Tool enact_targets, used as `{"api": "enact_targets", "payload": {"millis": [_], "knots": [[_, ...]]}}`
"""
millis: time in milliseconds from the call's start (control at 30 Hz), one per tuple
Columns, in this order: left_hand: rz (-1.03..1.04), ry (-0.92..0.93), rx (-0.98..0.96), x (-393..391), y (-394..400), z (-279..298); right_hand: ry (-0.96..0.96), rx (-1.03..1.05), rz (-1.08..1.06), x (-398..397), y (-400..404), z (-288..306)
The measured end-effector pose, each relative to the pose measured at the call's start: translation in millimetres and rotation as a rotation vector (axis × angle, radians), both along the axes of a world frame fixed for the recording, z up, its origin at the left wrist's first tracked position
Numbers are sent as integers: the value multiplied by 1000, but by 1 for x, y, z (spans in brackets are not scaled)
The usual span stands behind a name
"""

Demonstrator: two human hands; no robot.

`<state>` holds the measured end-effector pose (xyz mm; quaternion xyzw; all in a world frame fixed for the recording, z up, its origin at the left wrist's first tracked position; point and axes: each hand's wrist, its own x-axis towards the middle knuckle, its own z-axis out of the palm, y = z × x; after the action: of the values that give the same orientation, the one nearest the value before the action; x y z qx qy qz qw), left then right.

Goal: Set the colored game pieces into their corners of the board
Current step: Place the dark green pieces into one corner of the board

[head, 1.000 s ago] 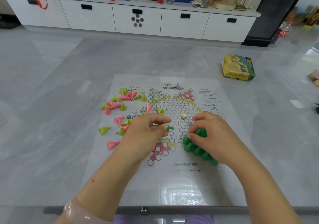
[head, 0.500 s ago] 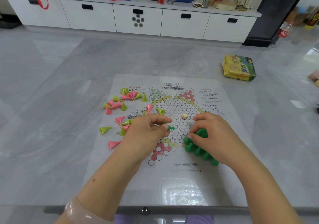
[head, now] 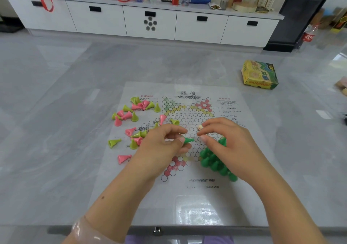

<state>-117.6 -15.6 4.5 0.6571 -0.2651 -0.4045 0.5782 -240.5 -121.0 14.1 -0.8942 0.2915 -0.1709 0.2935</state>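
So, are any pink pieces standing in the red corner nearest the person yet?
No. The near red corner shows only bare printed circles, while the pink pieces lie loose at the board's left edge.
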Motion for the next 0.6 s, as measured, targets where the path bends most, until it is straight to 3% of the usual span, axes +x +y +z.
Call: {"api": "enact_targets", "payload": {"millis": [467,533,600], "knots": [[-16,87,15,-3,0,1,-128,67,38,8,6,1],[-42,38,33,-2,1,3,-130,72,34,8,6,1],[-23,-161,78,5,1,5,-131,77,23,7,6,2]]}}
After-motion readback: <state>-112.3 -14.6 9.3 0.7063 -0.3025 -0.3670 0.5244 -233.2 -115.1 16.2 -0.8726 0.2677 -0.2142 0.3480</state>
